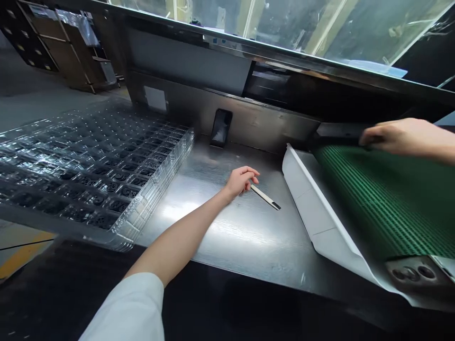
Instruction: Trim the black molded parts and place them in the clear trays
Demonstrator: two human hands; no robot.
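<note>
My left hand (242, 182) hovers at or just above the steel tabletop (227, 241), its fingers loosely bent and apart. By its fingertips lies a slim cream-coloured stick with a black end (266, 197); whether they touch I cannot tell. Over the far end of the green ribbed conveyor belt (369, 203), my right hand (391, 135) is closed, fingers curled under. Something small and dark shows beneath those fingers, too blurred to name.
Stacked clear plastic trays with many pockets (106, 184) stand on the left. A dark phone (221, 128) leans against the back metal panel. A white guard (316, 213) runs between tabletop and belt. Above hangs a framed glass window (277, 23).
</note>
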